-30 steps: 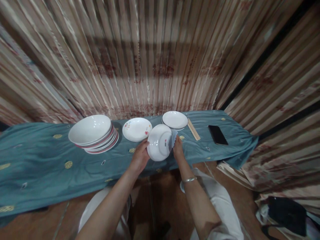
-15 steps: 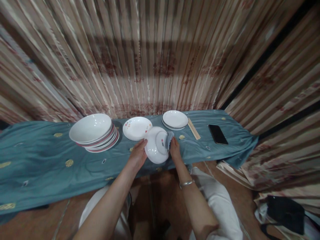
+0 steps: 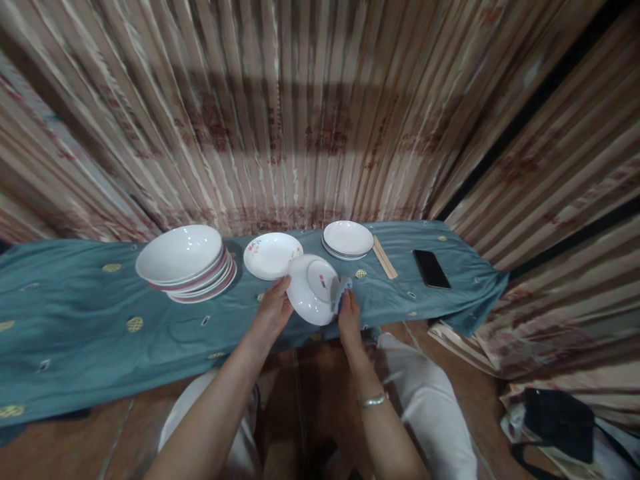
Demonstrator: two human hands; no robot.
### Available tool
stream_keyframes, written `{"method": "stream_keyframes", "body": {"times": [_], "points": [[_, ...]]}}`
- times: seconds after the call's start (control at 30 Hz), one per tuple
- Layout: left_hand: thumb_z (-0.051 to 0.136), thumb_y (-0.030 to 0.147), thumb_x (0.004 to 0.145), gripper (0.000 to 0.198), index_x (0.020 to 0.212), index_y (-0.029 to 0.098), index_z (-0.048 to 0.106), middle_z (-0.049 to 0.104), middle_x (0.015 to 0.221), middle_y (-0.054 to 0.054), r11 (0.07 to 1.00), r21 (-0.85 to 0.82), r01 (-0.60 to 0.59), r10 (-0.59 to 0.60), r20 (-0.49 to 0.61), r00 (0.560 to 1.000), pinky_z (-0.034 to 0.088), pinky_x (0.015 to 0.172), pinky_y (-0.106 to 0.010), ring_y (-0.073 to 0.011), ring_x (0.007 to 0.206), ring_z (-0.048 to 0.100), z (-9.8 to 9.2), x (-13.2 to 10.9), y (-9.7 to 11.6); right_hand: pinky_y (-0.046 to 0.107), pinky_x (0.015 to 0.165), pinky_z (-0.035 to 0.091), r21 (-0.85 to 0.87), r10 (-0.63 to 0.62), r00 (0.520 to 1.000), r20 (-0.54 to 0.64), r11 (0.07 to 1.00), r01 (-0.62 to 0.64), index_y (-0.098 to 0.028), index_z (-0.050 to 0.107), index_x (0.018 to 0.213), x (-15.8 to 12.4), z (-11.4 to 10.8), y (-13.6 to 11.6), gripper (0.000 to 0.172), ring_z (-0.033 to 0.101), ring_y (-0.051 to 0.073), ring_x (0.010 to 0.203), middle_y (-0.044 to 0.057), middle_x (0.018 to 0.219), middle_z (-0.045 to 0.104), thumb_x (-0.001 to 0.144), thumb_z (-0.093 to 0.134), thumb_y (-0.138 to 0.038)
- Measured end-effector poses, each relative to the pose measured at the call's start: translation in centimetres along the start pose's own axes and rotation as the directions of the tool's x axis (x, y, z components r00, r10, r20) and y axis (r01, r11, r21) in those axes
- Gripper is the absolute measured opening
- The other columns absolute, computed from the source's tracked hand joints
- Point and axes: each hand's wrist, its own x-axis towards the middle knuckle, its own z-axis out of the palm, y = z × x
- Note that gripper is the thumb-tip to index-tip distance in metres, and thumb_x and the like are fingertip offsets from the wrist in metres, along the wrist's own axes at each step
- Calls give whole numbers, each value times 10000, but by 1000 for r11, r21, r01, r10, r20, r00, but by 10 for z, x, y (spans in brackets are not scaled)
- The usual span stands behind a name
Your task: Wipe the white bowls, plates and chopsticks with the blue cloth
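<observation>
My left hand (image 3: 273,310) grips the left rim of a small white plate (image 3: 310,293), held tilted with its underside toward me above the teal cloth. My right hand (image 3: 349,311) presses a small blue cloth (image 3: 341,289) against the plate's right edge, fingers closed on it. A flowered white plate (image 3: 270,255) lies on the table just behind the left hand. A low stack of small white plates (image 3: 348,239) sits behind the right hand.
A stack of large white bowls with red rims (image 3: 186,263) stands at the left. Wooden chopsticks (image 3: 385,257) and a black phone (image 3: 431,269) lie to the right on the teal tablecloth (image 3: 90,333). Striped curtains hang behind. A black bag (image 3: 557,417) rests on the floor.
The plate has turned in my hands, and the cloth has slid from its upper right rim down to its lower right edge. Both hands dropped slightly toward me.
</observation>
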Motion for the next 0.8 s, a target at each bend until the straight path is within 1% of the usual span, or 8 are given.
{"method": "stream_keyframes", "body": {"times": [0.1,0.17,0.27,0.4,0.53,0.67,0.8], "points": [[738,159,688,174,849,108,697,753,827,-83,1000,-3,1,-1,-12,1000,539,831,-285,-215,897,692,-1,2,-2,407,1097,319,-25,3,1000,21,1000,-3,-39,515,1304,-19,-3,-3,715,446,268,1314,208,1374,508,863,357,-578],[724,156,703,146,841,115,696,751,810,-71,1000,-7,0,0,-15,1000,541,808,-269,-198,859,694,-1,3,-3,397,1118,291,-47,-10,999,38,999,12,-38,462,1355,-32,-4,-5,747,409,259,1344,205,1427,451,878,330,-598],[713,160,717,128,840,128,695,749,796,-62,1000,-9,-3,3,-27,1000,543,797,-272,-194,840,692,0,3,-4,415,1131,269,-104,-49,996,69,993,56,-49,407,1400,-51,-5,-5,750,376,260,1365,200,1463,403,897,313,-597],[718,155,718,114,824,123,692,742,764,-55,1000,-19,-5,5,-18,1000,536,746,-246,-167,746,687,2,1,-5,476,1114,294,-208,-156,983,100,963,174,-31,400,1398,-75,-6,-1,692,371,291,1366,232,1453,401,925,330,-531],[727,157,711,176,882,127,696,737,749,-43,1000,-25,-4,4,-1,1000,531,742,-250,-169,735,687,2,1,-6,510,1093,328,-344,-268,948,171,886,312,-11,357,1422,-96,-7,0,640,344,318,1380,267,1451,384,955,319,-447],[724,170,711,185,886,123,689,743,783,-57,999,-26,-29,29,-1,1000,536,774,-261,-183,787,698,3,0,-8,557,1050,371,-422,-375,901,217,796,433,-71,285,1470,-113,-8,-8,581,328,338,1386,258,1496,309,974,294,-372],[705,188,726,183,897,125,687,751,806,-72,999,-25,-34,33,-12,999,547,822,-302,-224,878,705,8,-2,-9,540,1037,397,-478,-445,854,269,708,520,-115,296,1475,-124,-6,-19,533,327,323,1385,224,1523,270,973,288,-293]]}}
